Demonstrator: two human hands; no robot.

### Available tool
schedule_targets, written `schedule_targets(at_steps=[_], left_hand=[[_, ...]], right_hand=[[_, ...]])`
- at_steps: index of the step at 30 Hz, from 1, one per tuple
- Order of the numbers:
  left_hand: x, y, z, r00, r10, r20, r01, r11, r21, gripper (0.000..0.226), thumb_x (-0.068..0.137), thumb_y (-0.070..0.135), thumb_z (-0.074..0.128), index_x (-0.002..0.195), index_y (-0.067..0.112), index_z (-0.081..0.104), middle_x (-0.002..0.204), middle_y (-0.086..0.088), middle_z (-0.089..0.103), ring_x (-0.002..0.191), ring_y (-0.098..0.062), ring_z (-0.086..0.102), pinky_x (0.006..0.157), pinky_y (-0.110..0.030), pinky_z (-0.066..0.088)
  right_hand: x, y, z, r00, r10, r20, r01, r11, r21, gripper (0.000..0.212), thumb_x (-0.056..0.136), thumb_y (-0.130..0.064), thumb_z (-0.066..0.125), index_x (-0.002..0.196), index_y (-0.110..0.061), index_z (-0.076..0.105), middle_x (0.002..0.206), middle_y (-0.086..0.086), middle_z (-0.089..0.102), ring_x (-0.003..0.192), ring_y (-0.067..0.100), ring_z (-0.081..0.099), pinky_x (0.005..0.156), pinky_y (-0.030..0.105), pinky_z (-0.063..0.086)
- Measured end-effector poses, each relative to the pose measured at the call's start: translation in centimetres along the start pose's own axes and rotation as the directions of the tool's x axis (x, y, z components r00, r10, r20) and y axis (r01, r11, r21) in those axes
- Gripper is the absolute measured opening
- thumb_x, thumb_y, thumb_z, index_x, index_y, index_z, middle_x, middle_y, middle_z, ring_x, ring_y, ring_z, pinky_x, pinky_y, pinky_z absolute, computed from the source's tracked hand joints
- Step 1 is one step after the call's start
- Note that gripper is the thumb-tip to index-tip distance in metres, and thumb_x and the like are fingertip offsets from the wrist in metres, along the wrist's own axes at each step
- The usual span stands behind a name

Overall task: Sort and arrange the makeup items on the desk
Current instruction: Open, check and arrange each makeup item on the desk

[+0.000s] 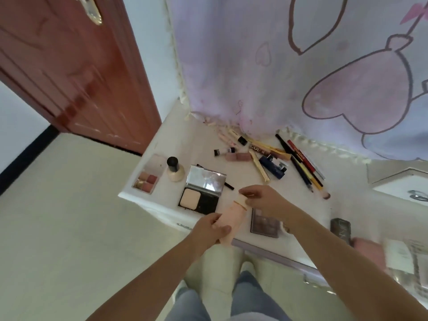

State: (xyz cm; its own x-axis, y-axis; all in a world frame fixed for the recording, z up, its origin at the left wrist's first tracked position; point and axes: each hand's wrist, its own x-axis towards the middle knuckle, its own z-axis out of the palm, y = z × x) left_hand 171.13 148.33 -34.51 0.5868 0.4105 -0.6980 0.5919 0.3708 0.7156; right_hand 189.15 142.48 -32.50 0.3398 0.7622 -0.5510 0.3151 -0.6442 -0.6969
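A peach-coloured tube (234, 216) hangs tilted over the front edge of the white desk (176, 144). My left hand (208, 230) grips its lower end. My right hand (261, 200) pinches its cap at the top. Left of the tube lies an open powder compact (201, 191) with a mirror lid. Further left stand a foundation bottle (174, 170) with a black cap and a clear blush palette (148, 174). A dark eyeshadow palette (264, 224) lies under my right wrist. Several pencils (301, 163), lip tubes (238, 156) and a blue item (272, 166) are scattered at the back.
A lilac curtain (278, 66) with pink cartoon shapes hangs behind the desk. A brown door (69, 66) stands at the left. A grey box (340, 229) and pink and white items sit blurred at the desk's right end. My legs are below, over pale floor.
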Motion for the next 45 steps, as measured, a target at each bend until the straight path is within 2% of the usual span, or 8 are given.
schedule_targets(at_steps=[6, 11, 21, 28, 32, 38, 41, 45], left_hand=[[1.9, -2.0, 3.5, 0.936, -0.106, -0.335, 0.042, 0.981, -0.190, 0.045, 0.081, 0.010, 0.068, 0.121, 0.005, 0.049, 0.101, -0.008, 0.055, 0.096, -0.027, 0.057, 0.089, -0.038, 0.050], [2.9, -2.5, 5.7, 0.808, -0.158, -0.568, 0.022, 0.971, -0.239, 0.036, 0.075, 0.017, 0.075, 0.104, 0.007, 0.057, 0.077, 0.000, 0.054, 0.073, -0.018, 0.054, 0.062, -0.021, 0.045], [3.0, -2.3, 6.9, 0.637, -0.149, -0.756, 0.066, 0.988, -0.139, 0.045, 0.076, 0.025, 0.074, 0.112, 0.008, 0.055, 0.097, -0.002, 0.058, 0.085, -0.017, 0.055, 0.069, -0.025, 0.040], [1.6, -3.6, 7.5, 0.609, 0.117, -0.784, 0.096, 0.971, 0.219, 0.041, 0.083, 0.026, 0.066, 0.119, 0.012, 0.054, 0.124, -0.005, 0.047, 0.106, -0.018, 0.050, 0.081, -0.020, 0.038], [0.7, -4.0, 8.4, 0.662, 0.342, -0.667, 0.071, 0.857, 0.510, 0.032, 0.087, 0.020, 0.060, 0.118, 0.014, 0.057, 0.125, -0.001, 0.049, 0.118, -0.014, 0.043, 0.091, -0.015, 0.033], [0.4, -3.0, 9.3, 0.813, 0.426, -0.396, 0.021, 0.659, 0.752, 0.050, 0.091, 0.029, 0.053, 0.137, 0.017, 0.038, 0.145, -0.001, 0.032, 0.136, -0.017, 0.027, 0.110, -0.025, 0.025], [0.4, -0.8, 8.6, 0.893, 0.319, -0.318, -0.068, 0.794, 0.604, 0.074, 0.085, 0.029, 0.064, 0.145, 0.014, 0.023, 0.149, -0.002, 0.027, 0.136, -0.016, 0.027, 0.112, -0.026, 0.025], [-0.4, 3.3, 7.3, 0.954, 0.245, -0.172, -0.192, 0.942, 0.277, 0.091, 0.075, 0.013, 0.075, 0.146, 0.015, 0.019, 0.145, -0.002, 0.033, 0.128, -0.012, 0.038, 0.100, -0.023, 0.038]], right_hand=[[4.0, 1.7, 0.0, 0.993, -0.117, 0.025, 0.120, 0.981, -0.152, 0.031, 0.078, 0.002, 0.061, 0.108, -0.004, 0.065, 0.115, 0.010, 0.064, 0.109, 0.022, 0.058, 0.094, 0.026, 0.043], [5.4, 2.4, 0.3, 0.989, -0.146, -0.005, 0.144, 0.982, -0.121, 0.027, 0.078, 0.003, 0.059, 0.104, -0.004, 0.066, 0.110, 0.011, 0.067, 0.106, 0.023, 0.060, 0.095, 0.027, 0.045], [5.0, 3.2, -0.6, 0.973, -0.226, 0.050, 0.232, 0.956, -0.181, 0.032, 0.089, -0.007, 0.054, 0.121, -0.003, 0.055, 0.123, 0.012, 0.059, 0.114, 0.022, 0.055, 0.093, 0.022, 0.039], [-0.1, 6.9, -1.9, 0.927, -0.349, 0.138, 0.330, 0.585, -0.741, 0.047, 0.086, -0.039, 0.055, 0.128, -0.020, 0.048, 0.127, 0.000, 0.052, 0.124, 0.023, 0.043, 0.110, 0.043, 0.023], [-1.9, 8.7, -1.0, 0.956, -0.214, 0.200, 0.274, 0.413, -0.869, 0.074, 0.079, -0.057, 0.053, 0.138, -0.023, 0.025, 0.140, 0.003, 0.034, 0.133, 0.024, 0.028, 0.112, 0.056, 0.002], [-1.6, 9.8, -0.5, 0.914, -0.385, 0.124, 0.334, 0.545, -0.769, 0.063, 0.074, -0.044, 0.060, 0.128, -0.015, 0.046, 0.124, 0.008, 0.052, 0.119, 0.028, 0.047, 0.112, 0.055, 0.012], [-1.7, 9.0, -2.3, 0.883, -0.451, 0.133, 0.446, 0.713, -0.541, 0.058, 0.067, -0.036, 0.066, 0.117, -0.009, 0.055, 0.108, 0.008, 0.058, 0.103, 0.025, 0.052, 0.097, 0.037, 0.043], [-3.6, 5.5, -6.3, 0.853, -0.468, 0.231, 0.518, 0.812, -0.267, 0.037, 0.069, -0.019, 0.075, 0.101, -0.007, 0.061, 0.094, 0.006, 0.062, 0.087, 0.016, 0.056, 0.073, 0.019, 0.044]])
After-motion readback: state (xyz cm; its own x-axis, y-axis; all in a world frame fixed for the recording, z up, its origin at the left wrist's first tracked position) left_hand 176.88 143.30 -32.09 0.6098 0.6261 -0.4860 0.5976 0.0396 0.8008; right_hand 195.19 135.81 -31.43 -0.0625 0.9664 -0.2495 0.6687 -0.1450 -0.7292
